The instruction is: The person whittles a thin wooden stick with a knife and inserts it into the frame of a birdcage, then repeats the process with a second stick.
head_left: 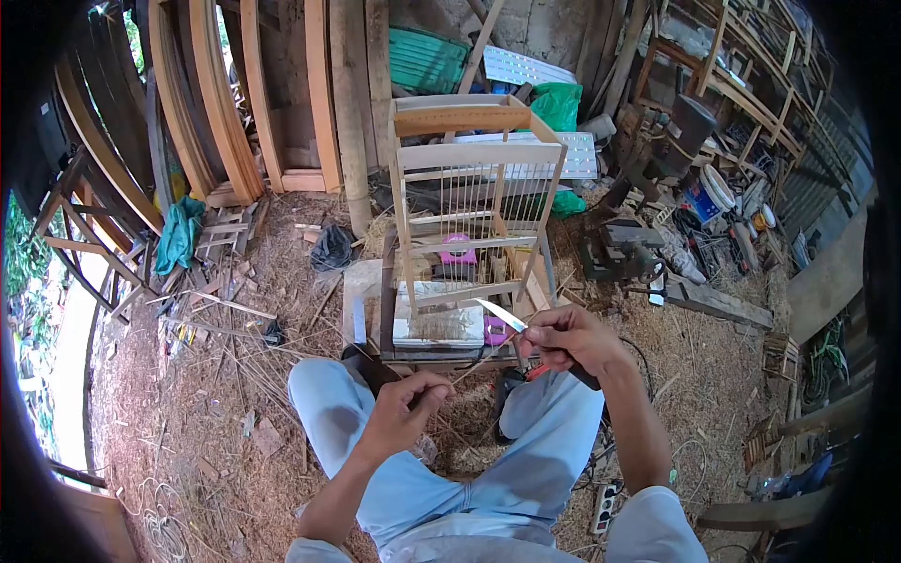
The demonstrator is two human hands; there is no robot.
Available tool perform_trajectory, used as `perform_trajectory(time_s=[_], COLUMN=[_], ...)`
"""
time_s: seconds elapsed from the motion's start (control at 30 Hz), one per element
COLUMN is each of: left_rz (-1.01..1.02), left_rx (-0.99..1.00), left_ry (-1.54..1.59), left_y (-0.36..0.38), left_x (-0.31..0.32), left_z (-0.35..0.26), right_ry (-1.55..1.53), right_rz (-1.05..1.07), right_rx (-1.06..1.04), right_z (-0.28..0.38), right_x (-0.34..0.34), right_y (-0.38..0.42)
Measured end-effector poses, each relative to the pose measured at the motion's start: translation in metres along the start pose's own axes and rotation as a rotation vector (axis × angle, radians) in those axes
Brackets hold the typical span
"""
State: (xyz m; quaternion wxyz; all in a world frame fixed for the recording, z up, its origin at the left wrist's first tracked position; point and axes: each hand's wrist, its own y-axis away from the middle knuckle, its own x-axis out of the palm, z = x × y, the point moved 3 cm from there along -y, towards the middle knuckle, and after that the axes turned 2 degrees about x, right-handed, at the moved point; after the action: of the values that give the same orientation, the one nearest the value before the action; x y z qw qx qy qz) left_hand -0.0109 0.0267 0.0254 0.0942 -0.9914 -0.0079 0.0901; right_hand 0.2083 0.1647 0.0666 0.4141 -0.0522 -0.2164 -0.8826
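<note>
My right hand (571,342) is closed around a knife (504,315), its bright blade pointing up and to the left and its dark end showing below the palm. My left hand (410,403) is closed, pinching one end of a thin pale strip (472,368) that runs up toward the knife. Just beyond the hands stands a wooden frame (483,150) with thin upright strands strung across it. Its lower end rests by a pale, worn block (438,328) on a low dark stand.
A pink object (458,249) shows behind the strands, and a purple one (496,330) lies by the block. Curved wooden pieces (225,103) lean at the left. A metal vise (619,253) stands at the right. A power strip (605,509) lies on the shavings-covered floor (216,394).
</note>
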Motion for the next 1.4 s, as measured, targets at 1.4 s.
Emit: perform_trajectory(time_s=[1.4], left_rz=[-0.065], left_rx=[-0.042], left_ry=[-0.043], left_y=[-0.014], left_x=[-0.012], left_z=[0.0], right_ry=[0.024], right_rz=[0.11], right_rx=[-0.173], right_z=[-0.034], right_x=[0.059], right_y=[-0.033])
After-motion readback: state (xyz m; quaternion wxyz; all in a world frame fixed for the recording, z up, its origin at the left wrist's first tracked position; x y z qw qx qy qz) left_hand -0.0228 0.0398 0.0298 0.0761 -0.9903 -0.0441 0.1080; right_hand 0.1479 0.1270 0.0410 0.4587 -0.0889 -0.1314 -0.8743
